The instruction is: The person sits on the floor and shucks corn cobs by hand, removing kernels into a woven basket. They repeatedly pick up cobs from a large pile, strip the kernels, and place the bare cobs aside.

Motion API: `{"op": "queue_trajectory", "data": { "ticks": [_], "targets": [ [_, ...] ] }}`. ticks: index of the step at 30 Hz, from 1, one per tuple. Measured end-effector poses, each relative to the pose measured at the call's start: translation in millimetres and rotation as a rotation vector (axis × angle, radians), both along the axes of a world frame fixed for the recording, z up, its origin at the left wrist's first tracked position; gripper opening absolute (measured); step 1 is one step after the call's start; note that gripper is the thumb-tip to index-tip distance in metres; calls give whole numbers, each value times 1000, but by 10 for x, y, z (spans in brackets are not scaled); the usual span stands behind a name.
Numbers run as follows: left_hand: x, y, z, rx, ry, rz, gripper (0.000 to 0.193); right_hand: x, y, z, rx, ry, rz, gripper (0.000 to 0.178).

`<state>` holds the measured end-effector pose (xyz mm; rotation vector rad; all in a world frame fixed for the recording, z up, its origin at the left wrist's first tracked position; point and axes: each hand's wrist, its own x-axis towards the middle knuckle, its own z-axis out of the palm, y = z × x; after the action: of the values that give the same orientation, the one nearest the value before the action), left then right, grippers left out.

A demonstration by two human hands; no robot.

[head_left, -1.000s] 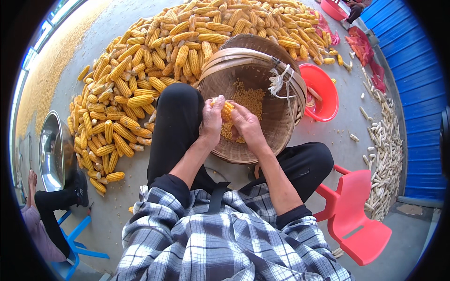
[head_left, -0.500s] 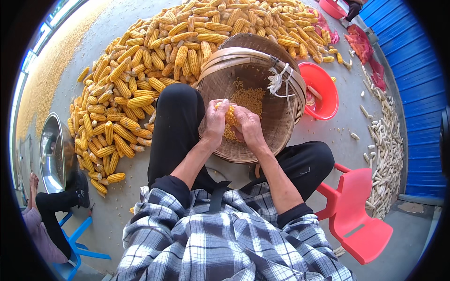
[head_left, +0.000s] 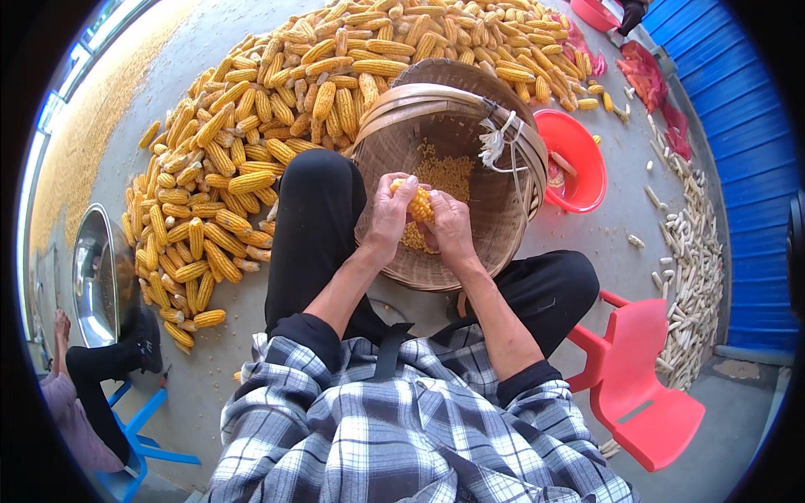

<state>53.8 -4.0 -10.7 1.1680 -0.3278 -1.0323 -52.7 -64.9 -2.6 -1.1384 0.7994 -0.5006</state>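
An ear of corn with yellow kernels is held between both hands, over the woven basket in front of my knees. My left hand wraps around it with the thumb along its top. From the other side my right hand is closed on the same ear, its thumb pressed near the kernels. Loose yellow kernels lie in the basket's bottom beneath the hands. White string is knotted at the basket's handle.
A big heap of corn ears spreads ahead and left. At right are a red basin, a red chair and a pile of bare cobs. A metal basin and another person's leg are at far left.
The corn ear has tilted and shows more of its kernels. My right hand has turned slightly on it, while both hands stay over the basket.
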Motion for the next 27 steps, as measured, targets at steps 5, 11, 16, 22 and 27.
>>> {"op": "queue_trajectory", "data": {
  "ticks": [5, 11, 16, 22, 27],
  "targets": [
    [55, 17, 17, -12, 10, 46, 22, 18, 55, 209, 81, -53, 55, 36],
    [-10, 33, 80, -11, 59, 43, 16, 71, 129, 67, -195, -40, -42, 34],
    [-72, -22, 56, -90, -69, 102, 11, 24, 70, -18, 6, 12, -38, 36],
    [62, 0, 47, -81, -20, 88, 12, 8, 32, 80, 106, -50, 47, 33],
    [-32, 18, 119, -66, -41, 59, 12, -36, 24, 116, 6, 4, 71, 33]
  ]
}}
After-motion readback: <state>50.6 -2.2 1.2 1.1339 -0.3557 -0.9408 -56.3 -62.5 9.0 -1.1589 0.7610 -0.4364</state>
